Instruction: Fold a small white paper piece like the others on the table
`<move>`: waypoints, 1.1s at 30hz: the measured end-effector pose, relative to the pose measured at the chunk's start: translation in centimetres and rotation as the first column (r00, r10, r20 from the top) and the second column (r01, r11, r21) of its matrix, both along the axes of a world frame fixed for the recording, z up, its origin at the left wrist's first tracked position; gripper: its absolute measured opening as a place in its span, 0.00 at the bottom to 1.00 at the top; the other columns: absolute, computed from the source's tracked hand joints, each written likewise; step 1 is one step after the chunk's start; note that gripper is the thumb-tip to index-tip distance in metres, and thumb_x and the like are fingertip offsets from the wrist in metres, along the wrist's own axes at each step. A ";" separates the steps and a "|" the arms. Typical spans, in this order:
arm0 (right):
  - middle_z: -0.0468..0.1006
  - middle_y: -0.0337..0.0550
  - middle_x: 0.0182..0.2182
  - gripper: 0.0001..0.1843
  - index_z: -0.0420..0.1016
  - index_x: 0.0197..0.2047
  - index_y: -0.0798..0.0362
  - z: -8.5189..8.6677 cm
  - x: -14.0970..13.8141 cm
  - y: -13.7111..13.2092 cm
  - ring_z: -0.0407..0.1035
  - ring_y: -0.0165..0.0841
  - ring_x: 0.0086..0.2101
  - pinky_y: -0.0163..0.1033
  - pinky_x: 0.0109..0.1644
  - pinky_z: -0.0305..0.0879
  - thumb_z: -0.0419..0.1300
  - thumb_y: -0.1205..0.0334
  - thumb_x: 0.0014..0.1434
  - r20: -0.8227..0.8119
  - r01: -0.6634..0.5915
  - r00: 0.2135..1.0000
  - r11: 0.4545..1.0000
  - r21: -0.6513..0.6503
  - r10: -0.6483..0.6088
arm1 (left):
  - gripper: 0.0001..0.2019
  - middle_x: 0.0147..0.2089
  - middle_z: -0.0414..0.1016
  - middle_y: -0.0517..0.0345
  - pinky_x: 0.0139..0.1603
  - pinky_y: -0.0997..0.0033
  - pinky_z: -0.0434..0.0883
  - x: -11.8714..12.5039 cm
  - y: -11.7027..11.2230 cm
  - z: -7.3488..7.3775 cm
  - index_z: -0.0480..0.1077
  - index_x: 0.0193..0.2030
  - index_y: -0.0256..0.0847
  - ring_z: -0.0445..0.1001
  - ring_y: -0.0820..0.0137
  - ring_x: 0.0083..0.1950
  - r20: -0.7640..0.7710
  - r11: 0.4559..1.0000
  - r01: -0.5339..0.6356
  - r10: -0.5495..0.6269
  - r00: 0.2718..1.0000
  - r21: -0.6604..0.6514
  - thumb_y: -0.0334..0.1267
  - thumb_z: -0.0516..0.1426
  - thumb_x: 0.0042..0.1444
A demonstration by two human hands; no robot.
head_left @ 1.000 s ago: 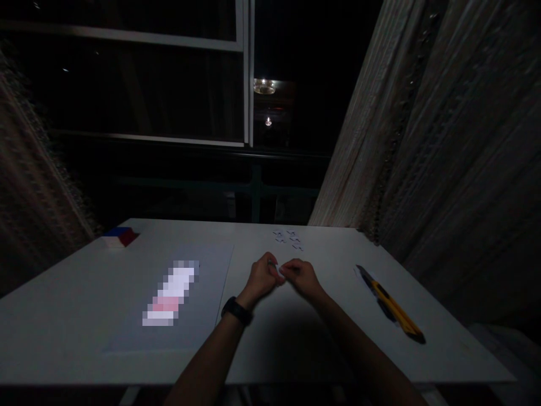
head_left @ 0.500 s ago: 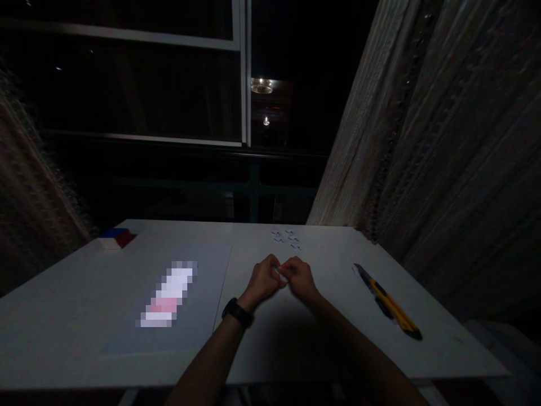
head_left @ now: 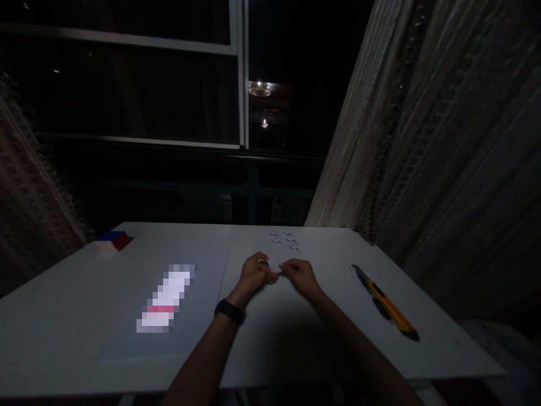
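Over the middle of the desk, your left hand had shifted a little to the left, away from your right hand. Half a second earlier the fingertips were bunched together; now there was a narrow gap with more of the small white piece showing in it. Left hand: thumb and fingers curled, gripping the piece from its left side. Something greyish and curved showed inside that grip; too dark to tell what. Right hand: thumb and forefinger pinched at the piece's right end, looked like a hold on it.

What that meant, my read: you were working the piece between both hands, maybe pulling or peeling at it, and it hadn't been set down. Can't tell whether anything had come apart.

Beyond your hands, the group of small marked bits lay near the far edge, same layout as a second ago, nothing added. Box cutter untouched on the right, its blade end over a pale scrap. Large sheet on your left, also unmoved, with a bright pixelated patch on it. Blue, red and white block sat at the far left.
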State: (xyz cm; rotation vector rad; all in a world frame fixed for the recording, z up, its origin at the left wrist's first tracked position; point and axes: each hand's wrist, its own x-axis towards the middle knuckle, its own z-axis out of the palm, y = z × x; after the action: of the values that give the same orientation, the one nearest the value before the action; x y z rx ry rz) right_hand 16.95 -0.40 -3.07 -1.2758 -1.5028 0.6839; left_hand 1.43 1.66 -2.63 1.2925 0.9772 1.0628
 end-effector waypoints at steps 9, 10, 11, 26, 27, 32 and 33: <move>0.72 0.38 0.18 0.12 0.74 0.23 0.54 0.7 0.2 -0.4 0.64 0.29 0.22 0.33 0.28 0.60 0.57 0.55 0.49 0.066 0.043 0.997 0.998 0.049 -0.046 | 0.24 0.19 0.71 0.59 0.23 0.70 0.68 0.1 -0.3 0.7 0.61 0.35 0.35 0.71 0.68 0.20 0.165 0.996 0.013 0.002 0.986 -0.092 0.29 0.65 0.28; 0.75 0.40 0.23 0.10 0.76 0.29 0.54 0.7 0.2 -0.4 0.65 0.30 0.24 0.34 0.30 0.62 0.58 0.56 0.48 0.064 0.024 0.998 0.996 0.087 -0.029 | 0.24 0.20 0.71 0.59 0.23 0.70 0.68 0.1 -0.3 0.7 0.61 0.35 0.35 0.71 0.69 0.21 0.186 0.994 0.009 0.011 0.983 -0.105 0.29 0.65 0.28; 0.76 0.41 0.29 0.13 0.75 0.36 0.53 0.7 0.2 -0.5 0.66 0.30 0.27 0.35 0.33 0.63 0.60 0.58 0.46 0.066 -0.006 0.998 0.992 0.124 -0.003 | 0.24 0.20 0.71 0.58 0.23 0.71 0.68 0.1 -0.3 0.7 0.61 0.35 0.35 0.71 0.69 0.21 0.203 0.993 0.007 0.017 0.979 -0.119 0.29 0.65 0.28; 0.78 0.43 0.33 0.10 0.77 0.35 0.50 -0.1 0.1 -0.4 0.70 0.36 0.35 0.42 0.42 0.64 0.56 0.61 0.52 0.145 -0.013 0.989 0.984 0.176 -0.013 | 0.24 0.30 0.74 0.51 0.30 0.73 0.70 0.6 -0.1 0.4 0.68 0.38 0.31 0.72 0.73 0.27 0.175 0.994 0.083 -0.069 0.982 -0.070 0.44 0.65 0.35; 0.78 0.42 0.31 0.10 0.77 0.34 0.50 -0.1 0.0 -0.4 0.70 0.36 0.33 0.41 0.40 0.65 0.56 0.59 0.51 0.103 -0.014 0.995 0.990 0.140 -0.001 | 0.24 0.31 0.74 0.50 0.30 0.73 0.70 0.6 0.0 0.3 0.68 0.39 0.30 0.72 0.72 0.27 0.169 0.995 0.086 -0.075 0.983 -0.057 0.44 0.65 0.36; 0.77 0.41 0.24 0.16 0.75 0.35 0.57 -0.2 -0.1 0.0 0.69 0.32 0.25 0.36 0.29 0.64 0.60 0.55 0.46 -0.221 -0.042 0.975 0.998 -0.040 0.032 | 0.23 0.33 0.75 0.47 0.30 0.72 0.70 0.4 0.3 0.1 0.69 0.41 0.30 0.74 0.70 0.29 0.165 0.997 0.069 -0.064 0.984 -0.023 0.44 0.63 0.39; 0.76 0.41 0.24 0.19 0.73 0.39 0.58 -0.3 -0.1 0.1 0.68 0.32 0.24 0.36 0.28 0.64 0.61 0.55 0.45 -0.282 -0.066 0.958 0.996 -0.058 0.047 | 0.23 0.33 0.75 0.48 0.30 0.72 0.70 0.3 0.3 0.1 0.69 0.41 0.30 0.74 0.69 0.29 0.163 0.998 0.057 -0.052 0.985 -0.024 0.43 0.63 0.39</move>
State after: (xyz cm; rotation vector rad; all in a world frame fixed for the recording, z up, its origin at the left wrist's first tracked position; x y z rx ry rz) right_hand 16.88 -0.27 -3.37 -1.1353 -1.2960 0.9192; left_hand 1.77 1.98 -2.55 1.1830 0.8276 1.0899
